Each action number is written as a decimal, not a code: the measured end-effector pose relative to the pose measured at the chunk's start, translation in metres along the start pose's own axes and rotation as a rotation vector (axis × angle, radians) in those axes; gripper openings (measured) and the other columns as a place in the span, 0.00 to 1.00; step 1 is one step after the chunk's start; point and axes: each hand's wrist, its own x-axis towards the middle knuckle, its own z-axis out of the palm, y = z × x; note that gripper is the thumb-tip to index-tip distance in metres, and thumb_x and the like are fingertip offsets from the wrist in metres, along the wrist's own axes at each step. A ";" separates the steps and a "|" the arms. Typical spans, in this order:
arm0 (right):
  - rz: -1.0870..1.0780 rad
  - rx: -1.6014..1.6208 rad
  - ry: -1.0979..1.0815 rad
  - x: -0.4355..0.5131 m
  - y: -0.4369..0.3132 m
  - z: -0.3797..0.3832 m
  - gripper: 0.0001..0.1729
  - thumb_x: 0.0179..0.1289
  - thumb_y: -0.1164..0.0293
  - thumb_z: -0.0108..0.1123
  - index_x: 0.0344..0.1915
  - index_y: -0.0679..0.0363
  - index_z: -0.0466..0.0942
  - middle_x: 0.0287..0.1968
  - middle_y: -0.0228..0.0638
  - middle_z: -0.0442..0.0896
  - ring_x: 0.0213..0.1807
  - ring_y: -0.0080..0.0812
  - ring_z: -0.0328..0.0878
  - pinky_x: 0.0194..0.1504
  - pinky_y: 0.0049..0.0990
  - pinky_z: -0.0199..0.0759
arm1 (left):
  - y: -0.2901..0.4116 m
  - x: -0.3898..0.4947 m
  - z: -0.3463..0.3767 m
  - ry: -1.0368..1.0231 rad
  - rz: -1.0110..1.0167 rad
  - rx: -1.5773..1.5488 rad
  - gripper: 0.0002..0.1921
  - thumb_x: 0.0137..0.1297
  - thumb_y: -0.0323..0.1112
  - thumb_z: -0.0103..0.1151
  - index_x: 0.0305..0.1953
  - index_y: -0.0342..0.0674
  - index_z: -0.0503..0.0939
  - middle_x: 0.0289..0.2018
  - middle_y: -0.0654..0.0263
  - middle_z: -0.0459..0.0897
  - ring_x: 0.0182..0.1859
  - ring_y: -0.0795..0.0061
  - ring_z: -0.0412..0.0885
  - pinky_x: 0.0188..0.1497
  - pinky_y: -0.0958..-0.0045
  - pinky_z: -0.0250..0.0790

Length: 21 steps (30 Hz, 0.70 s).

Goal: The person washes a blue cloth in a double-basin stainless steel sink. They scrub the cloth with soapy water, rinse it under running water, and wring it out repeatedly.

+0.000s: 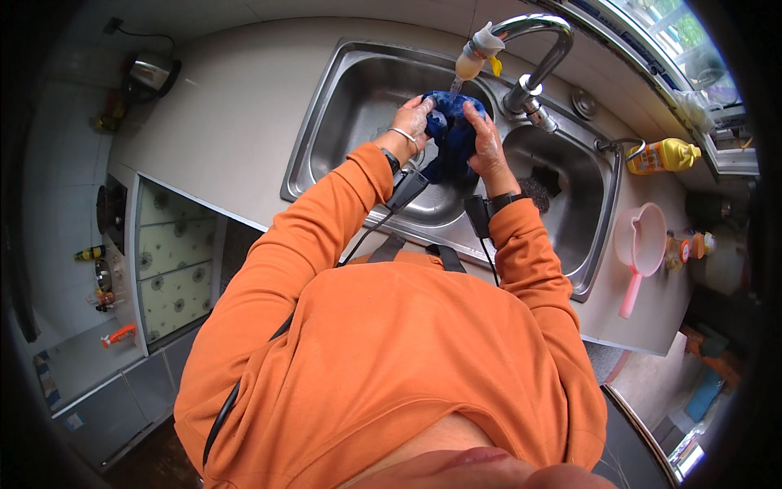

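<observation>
A wet dark-blue cloth point(453, 143) with whitish suds on it hangs between my hands over the left basin of a stainless steel double sink point(330, 122). My left hand point(413, 122) grips its left edge. On the other side my right hand point(487, 143) pinches its right edge, thumb on top. Water runs onto the cloth from the chrome faucet point(553, 43), whose outlet point(469, 66) carries a pale fitting wrapped in whitish material. The cloth hides part of the basin floor and the fingertips beneath it.
In the right basin lies a dark mesh-like scrubber point(534, 193). A yellow bottle point(666, 156), a pink plastic dipper point(640, 238) and small jars point(677, 250) stand on the counter to the right. An electric kettle point(149, 73) is at the far left.
</observation>
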 end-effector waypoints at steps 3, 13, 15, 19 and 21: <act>-0.085 -0.029 0.030 -0.001 0.007 0.010 0.17 0.61 0.58 0.58 0.42 0.59 0.75 0.36 0.28 0.79 0.37 0.21 0.74 0.42 0.22 0.69 | -0.004 0.003 0.006 0.041 0.036 -0.032 0.08 0.67 0.35 0.47 0.42 0.43 0.75 0.34 0.68 0.79 0.34 0.72 0.77 0.40 0.67 0.71; -0.535 -1.269 0.427 0.028 0.028 0.025 0.18 0.64 0.60 0.49 0.30 0.66 0.72 0.30 0.59 0.76 0.35 0.61 0.72 0.34 0.45 0.67 | -0.017 -0.001 0.013 0.097 -0.174 0.015 0.17 0.68 0.50 0.45 0.31 0.44 0.73 0.26 0.69 0.75 0.31 0.75 0.75 0.34 0.70 0.68; -0.565 -1.207 0.365 0.026 0.028 0.031 0.17 0.63 0.61 0.48 0.30 0.65 0.72 0.29 0.59 0.76 0.34 0.61 0.73 0.34 0.48 0.67 | -0.015 0.001 0.011 0.133 -0.055 0.090 0.15 0.67 0.49 0.47 0.32 0.44 0.74 0.27 0.69 0.75 0.31 0.75 0.74 0.33 0.71 0.67; -0.589 -1.216 0.202 0.014 0.049 0.033 0.16 0.61 0.63 0.50 0.29 0.68 0.71 0.29 0.62 0.76 0.33 0.63 0.73 0.35 0.50 0.67 | -0.014 0.003 -0.007 0.137 -0.048 0.070 0.15 0.64 0.50 0.50 0.32 0.46 0.74 0.28 0.69 0.75 0.32 0.72 0.73 0.34 0.71 0.66; -0.628 -1.295 0.259 0.024 0.051 0.019 0.16 0.61 0.62 0.50 0.30 0.67 0.71 0.29 0.62 0.76 0.34 0.62 0.73 0.36 0.49 0.67 | -0.021 0.002 -0.011 0.100 -0.105 0.075 0.15 0.64 0.51 0.50 0.33 0.46 0.74 0.28 0.68 0.75 0.33 0.71 0.73 0.34 0.70 0.66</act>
